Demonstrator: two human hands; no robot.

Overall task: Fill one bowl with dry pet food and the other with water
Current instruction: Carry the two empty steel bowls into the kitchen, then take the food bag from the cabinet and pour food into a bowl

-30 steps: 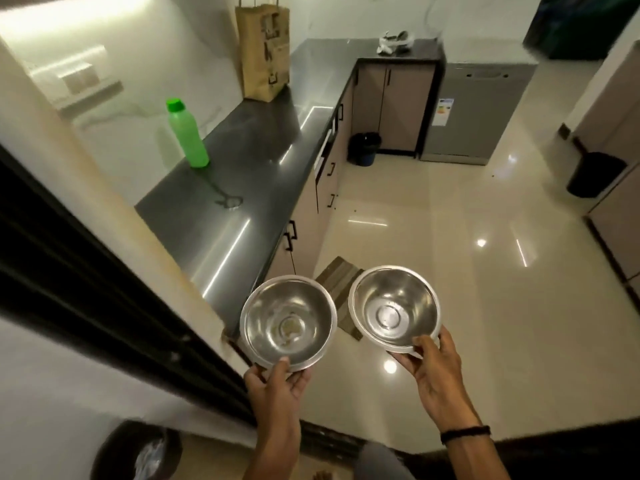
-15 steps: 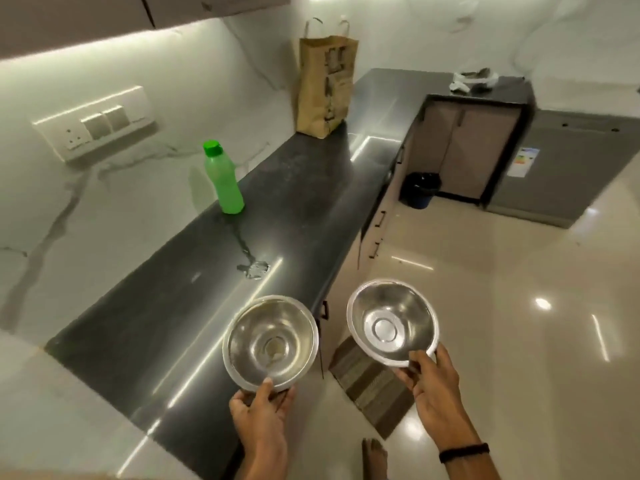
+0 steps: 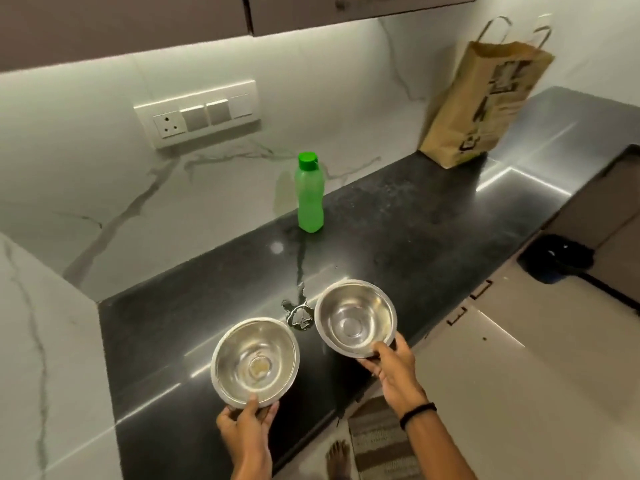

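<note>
A: Bowls, where do you have them?
B: Both are over the black worktop (image 3: 415, 230). Your left grip (image 3: 247, 429) pinches the near rim of the left bowl (image 3: 254, 362), thumb on top. Your right grip (image 3: 393, 367) holds the right bowl (image 3: 355, 318) the same way.
A: Inside?
B: Bare steel shows.
A: Around you?
B: A green bottle (image 3: 309, 194) stands upright by the wall, a paper bag (image 3: 485, 102) stands further right, and a small puddle (image 3: 298, 313) lies between the bowls.
</note>
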